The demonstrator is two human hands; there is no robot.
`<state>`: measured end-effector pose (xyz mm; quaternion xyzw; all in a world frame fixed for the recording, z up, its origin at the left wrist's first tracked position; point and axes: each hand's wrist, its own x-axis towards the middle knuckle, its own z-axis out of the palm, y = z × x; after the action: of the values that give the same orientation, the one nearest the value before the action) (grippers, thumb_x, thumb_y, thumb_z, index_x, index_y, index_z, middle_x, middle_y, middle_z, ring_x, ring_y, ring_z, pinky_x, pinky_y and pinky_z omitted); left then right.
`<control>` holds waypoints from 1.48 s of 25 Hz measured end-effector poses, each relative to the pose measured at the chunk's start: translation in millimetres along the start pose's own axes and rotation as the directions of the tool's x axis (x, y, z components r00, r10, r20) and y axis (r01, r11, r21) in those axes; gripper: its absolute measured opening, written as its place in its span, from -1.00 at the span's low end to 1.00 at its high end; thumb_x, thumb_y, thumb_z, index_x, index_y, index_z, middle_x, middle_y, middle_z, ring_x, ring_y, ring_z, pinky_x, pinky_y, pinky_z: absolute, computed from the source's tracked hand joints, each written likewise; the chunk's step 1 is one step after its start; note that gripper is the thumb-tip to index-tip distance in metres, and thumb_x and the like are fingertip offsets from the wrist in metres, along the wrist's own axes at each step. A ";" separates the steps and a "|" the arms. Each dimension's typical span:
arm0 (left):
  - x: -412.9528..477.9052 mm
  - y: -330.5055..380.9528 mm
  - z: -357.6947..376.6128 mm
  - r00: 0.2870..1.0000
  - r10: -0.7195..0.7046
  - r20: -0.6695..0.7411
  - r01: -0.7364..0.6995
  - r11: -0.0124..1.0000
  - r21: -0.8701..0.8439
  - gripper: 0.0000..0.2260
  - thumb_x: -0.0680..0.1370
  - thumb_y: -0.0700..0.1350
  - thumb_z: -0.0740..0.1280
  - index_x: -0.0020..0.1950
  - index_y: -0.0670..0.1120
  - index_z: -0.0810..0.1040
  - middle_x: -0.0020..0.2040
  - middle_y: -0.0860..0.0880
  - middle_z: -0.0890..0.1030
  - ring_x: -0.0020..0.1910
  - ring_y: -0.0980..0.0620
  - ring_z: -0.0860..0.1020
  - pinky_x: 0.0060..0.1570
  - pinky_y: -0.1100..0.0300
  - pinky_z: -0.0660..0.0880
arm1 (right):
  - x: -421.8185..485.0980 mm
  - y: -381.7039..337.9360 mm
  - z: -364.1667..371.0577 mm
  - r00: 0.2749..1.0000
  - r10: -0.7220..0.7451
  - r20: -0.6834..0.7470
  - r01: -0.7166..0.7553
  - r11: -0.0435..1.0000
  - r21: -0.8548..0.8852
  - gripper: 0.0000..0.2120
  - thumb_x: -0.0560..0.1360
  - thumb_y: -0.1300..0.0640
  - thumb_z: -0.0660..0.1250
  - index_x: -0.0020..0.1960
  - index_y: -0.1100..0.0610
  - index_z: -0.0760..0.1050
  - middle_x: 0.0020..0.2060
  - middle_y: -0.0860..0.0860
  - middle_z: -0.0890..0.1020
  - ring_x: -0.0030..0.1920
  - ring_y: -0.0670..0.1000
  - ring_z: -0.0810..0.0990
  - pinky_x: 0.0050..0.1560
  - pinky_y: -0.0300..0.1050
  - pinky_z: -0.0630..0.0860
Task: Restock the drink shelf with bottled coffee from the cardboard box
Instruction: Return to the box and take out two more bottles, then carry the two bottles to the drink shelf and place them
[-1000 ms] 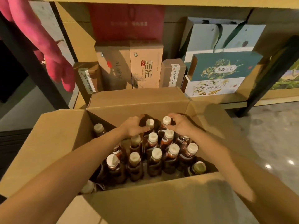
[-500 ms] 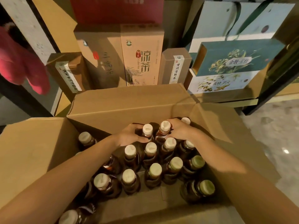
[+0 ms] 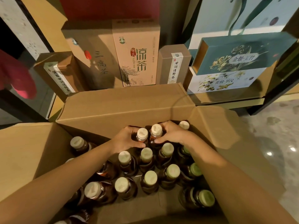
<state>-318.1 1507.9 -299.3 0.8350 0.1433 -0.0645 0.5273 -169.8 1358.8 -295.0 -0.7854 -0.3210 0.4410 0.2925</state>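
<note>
Head view: your left hand [image 3: 125, 140] clasps one upright bottle [image 3: 142, 134], your right hand [image 3: 174, 135] its neighbour [image 3: 156, 130], near the cardboard box [image 3: 123, 110] far wall, so lift vertically.

**Box in front of shelf**

Bottles [image 3: 150, 178] are standing in the cardboard box [image 3: 123, 109], which is sitting before the shelf [image 3: 226, 101] carrying cartons [image 3: 135, 52]. In the far row, left hand [image 3: 126, 141] is gripping left bottle [image 3: 142, 133], right hand [image 3: 173, 135] gripping right bottle [image 3: 156, 129], side by side.
</note>
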 end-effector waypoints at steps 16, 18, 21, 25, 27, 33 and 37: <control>-121.7 167.9 -88.5 0.824 0.156 -0.545 -0.291 0.942 -0.170 -0.82 0.44 -0.11 0.39 0.04 -0.03 0.57 -0.05 0.04 0.65 -0.03 0.16 0.61 -0.03 0.28 0.47 | -119.5 -180.1 -34.6 0.844 -0.422 -0.330 0.515 0.810 0.281 -0.76 0.47 0.15 0.37 0.13 0.03 0.50 0.04 -0.10 0.60 0.09 -0.09 0.55 0.13 -0.14 0.46; -140.5 191.2 -96.9 0.759 0.158 -0.632 -0.311 0.940 -0.138 -0.87 0.50 -0.13 0.35 0.04 -0.02 0.56 -0.08 0.06 0.65 -0.09 0.21 0.62 -0.10 0.32 0.47 | -134.0 -204.8 -37.0 0.806 -0.479 -0.349 0.575 0.775 0.263 -0.80 0.48 0.13 0.35 0.10 0.02 0.50 -0.03 -0.11 0.62 0.01 -0.12 0.57 0.03 -0.19 0.48; -173.2 221.9 -101.1 0.667 0.156 -0.729 -0.292 0.954 -0.063 -0.83 0.53 -0.08 0.32 0.09 -0.07 0.55 -0.03 0.01 0.65 -0.05 0.17 0.62 -0.04 0.24 0.50 | -157.7 -235.3 -37.1 0.744 -0.587 -0.318 0.661 0.715 0.228 -0.88 0.51 0.12 0.32 0.01 -0.07 0.48 -0.10 -0.16 0.60 -0.09 -0.21 0.56 -0.14 -0.34 0.47; -216.4 250.7 -89.4 0.539 0.110 -0.835 -0.204 0.979 -0.003 -0.84 0.55 -0.03 0.29 0.09 -0.05 0.54 -0.10 0.10 0.61 -0.11 0.23 0.56 -0.17 0.33 0.45 | -184.7 -264.9 -25.3 0.666 -0.708 -0.234 0.745 0.643 0.176 -0.91 0.54 0.13 0.29 0.03 0.00 0.48 -0.13 -0.14 0.59 -0.11 -0.19 0.55 -0.20 -0.39 0.46; -241.5 258.0 -76.7 0.452 0.061 -0.890 -0.165 0.986 -0.016 -0.87 0.55 -0.04 0.29 0.06 -0.03 0.52 -0.13 0.12 0.60 -0.14 0.23 0.55 -0.22 0.36 0.42 | -197.1 -275.5 -13.9 0.649 -0.746 -0.152 0.760 0.624 0.180 -0.89 0.54 0.13 0.29 0.06 0.05 0.49 -0.09 -0.06 0.61 -0.07 -0.14 0.57 -0.14 -0.31 0.45; -331.5 253.9 -39.0 0.179 -0.094 -0.979 -0.061 0.992 -0.106 -0.81 0.55 -0.03 0.30 0.10 -0.07 0.52 -0.06 0.01 0.61 -0.05 0.08 0.58 0.00 0.15 0.50 | -232.6 -300.8 54.3 0.565 -0.820 0.090 0.794 0.570 0.209 -0.77 0.52 0.06 0.31 0.16 0.07 0.50 0.03 -0.03 0.62 0.14 -0.01 0.55 0.20 -0.03 0.43; -411.6 240.9 -13.2 0.002 -0.165 -0.986 0.013 0.986 -0.165 -0.79 0.54 -0.02 0.31 0.11 -0.09 0.54 0.02 -0.06 0.62 0.05 0.01 0.58 0.14 0.06 0.49 | -270.4 -321.6 123.0 0.468 -0.845 0.259 0.798 0.530 0.286 -0.73 0.53 0.07 0.29 0.22 0.09 0.47 0.00 -0.05 0.59 -0.02 -0.11 0.52 0.00 -0.15 0.42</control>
<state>-635.8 1352.2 20.6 0.5973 0.5282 0.5165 0.3121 -466.8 1374.6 26.2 -0.4162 -0.6789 0.4031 0.4509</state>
